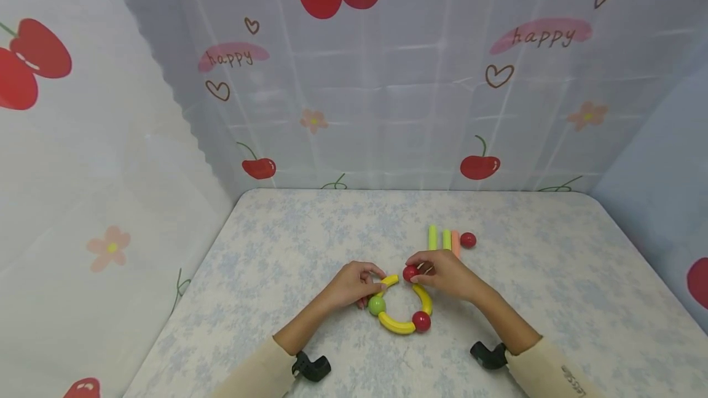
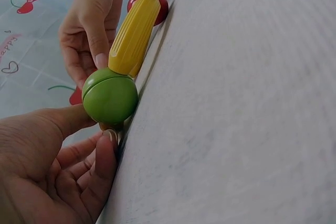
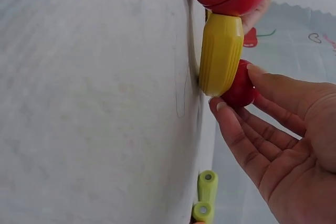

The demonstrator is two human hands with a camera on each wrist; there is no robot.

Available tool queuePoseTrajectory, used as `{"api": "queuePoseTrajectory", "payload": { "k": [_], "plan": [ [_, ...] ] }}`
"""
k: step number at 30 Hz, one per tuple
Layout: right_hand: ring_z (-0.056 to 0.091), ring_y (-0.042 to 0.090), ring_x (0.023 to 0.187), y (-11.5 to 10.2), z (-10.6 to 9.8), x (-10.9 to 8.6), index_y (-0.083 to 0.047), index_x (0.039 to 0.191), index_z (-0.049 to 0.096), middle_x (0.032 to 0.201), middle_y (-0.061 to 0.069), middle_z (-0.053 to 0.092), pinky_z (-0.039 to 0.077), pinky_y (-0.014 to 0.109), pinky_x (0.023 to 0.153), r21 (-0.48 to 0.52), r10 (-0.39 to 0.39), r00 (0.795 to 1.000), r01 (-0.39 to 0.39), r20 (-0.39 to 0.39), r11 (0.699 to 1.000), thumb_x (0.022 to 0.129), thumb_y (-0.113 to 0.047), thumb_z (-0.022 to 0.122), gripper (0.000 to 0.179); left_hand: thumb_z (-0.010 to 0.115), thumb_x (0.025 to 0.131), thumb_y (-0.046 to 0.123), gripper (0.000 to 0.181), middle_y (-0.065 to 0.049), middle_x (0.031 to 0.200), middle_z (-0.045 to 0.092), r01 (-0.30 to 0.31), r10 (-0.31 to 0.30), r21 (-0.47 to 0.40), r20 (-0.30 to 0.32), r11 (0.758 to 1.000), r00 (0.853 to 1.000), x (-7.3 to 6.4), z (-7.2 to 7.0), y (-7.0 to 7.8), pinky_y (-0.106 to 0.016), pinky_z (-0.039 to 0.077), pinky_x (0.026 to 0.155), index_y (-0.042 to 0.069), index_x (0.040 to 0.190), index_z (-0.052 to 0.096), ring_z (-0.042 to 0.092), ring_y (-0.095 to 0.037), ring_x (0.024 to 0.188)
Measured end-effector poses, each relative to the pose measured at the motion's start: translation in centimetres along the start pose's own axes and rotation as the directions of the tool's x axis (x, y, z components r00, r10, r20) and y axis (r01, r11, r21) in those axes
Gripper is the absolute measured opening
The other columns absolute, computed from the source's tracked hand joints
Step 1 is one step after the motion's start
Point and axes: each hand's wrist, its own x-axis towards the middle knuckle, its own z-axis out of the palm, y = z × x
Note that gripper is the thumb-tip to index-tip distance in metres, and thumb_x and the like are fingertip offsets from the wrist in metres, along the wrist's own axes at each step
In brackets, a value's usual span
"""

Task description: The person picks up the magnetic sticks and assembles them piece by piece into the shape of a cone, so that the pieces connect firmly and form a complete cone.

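A partial ring of toy pieces lies on the table (image 1: 310,232). It joins a green ball (image 1: 377,305), three yellow curved pieces (image 1: 396,323) and a lower red ball (image 1: 421,321). My left hand (image 1: 372,287) pinches the green ball (image 2: 110,97) between thumb and fingertip, beside the short yellow piece (image 2: 134,35). My right hand (image 1: 416,269) pinches a second red ball (image 1: 410,273) at the ring's top gap. In the right wrist view that red ball (image 3: 240,85) touches the end of a yellow piece (image 3: 220,53), held by my right hand (image 3: 236,88).
Two green sticks (image 1: 432,237), a pink stick (image 1: 455,241) and a loose red ball (image 1: 468,239) lie just behind my right hand. Cherry-print curtains close off the back and both sides. The table has rounded far corners.
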Motion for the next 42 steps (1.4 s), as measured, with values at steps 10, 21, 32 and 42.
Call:
{"api": "queuePoseTrajectory", "payload": {
  "k": [10, 21, 32, 42],
  "plan": [
    [0.07, 0.018, 0.093, -0.3, 0.5, 0.2, -0.003, 0.116, 0.072, 0.106, 0.004, 0.074, 0.059, 0.025, 0.078, -0.035, -0.001, 1.0, 0.002, 0.016, 0.999, 0.089, -0.007, 0.079, 0.028, 0.073, 0.096, 0.023, 0.019, -0.003, 0.064, 0.066, -0.005, 0.005, 0.013, 0.005, 1.0, 1.0, 0.0, 0.0, 0.1, -0.026, 0.051, 0.044, 0.012, 0.111, 0.074, 0.055, -0.014, 0.044],
    [0.067, 0.015, 0.086, -0.4, 0.2, -0.1, -0.003, 0.111, 0.073, 0.097, 0.001, 0.073, 0.059, 0.027, 0.075, -0.07, 0.041, 0.999, -0.041, 0.006, 0.997, 0.09, -0.012, 0.079, 0.024, 0.075, 0.094, 0.023, 0.018, -0.003, 0.064, 0.065, 0.003, -0.003, 0.017, -0.006, 1.0, 1.0, 0.1, 0.2, -0.2, -0.026, 0.05, 0.044, 0.012, 0.109, 0.075, 0.054, -0.014, 0.044],
    [0.047, 0.01, 0.052, 0.1, -1.0, -1.1, -0.01, 0.073, 0.07, 0.057, -0.006, 0.054, 0.038, 0.021, 0.048, -0.059, 0.174, 0.978, -0.168, 0.113, 0.984, 0.089, -0.026, 0.08, 0.025, 0.075, 0.094, 0.022, 0.022, -0.003, 0.065, 0.065, 0.008, -0.008, 0.007, 0.004, 1.0, 1.0, 0.1, 0.1, 0.0, -0.025, 0.049, 0.043, 0.013, 0.114, 0.075, 0.054, -0.014, 0.045],
    [0.045, 0.01, 0.049, -0.3, -0.4, -1.1, -0.01, 0.071, 0.07, 0.054, -0.005, 0.052, 0.035, 0.02, 0.047, -0.035, 0.201, 0.968, -0.198, 0.148, 0.98, 0.089, -0.023, 0.08, 0.024, 0.073, 0.096, 0.022, 0.027, -0.002, 0.066, 0.066, 0.01, -0.011, 0.025, 0.018, 1.0, 1.0, 0.2, -0.1, -0.1, -0.024, 0.049, 0.043, 0.013, 0.121, 0.075, 0.053, -0.013, 0.044]
  ]
}}
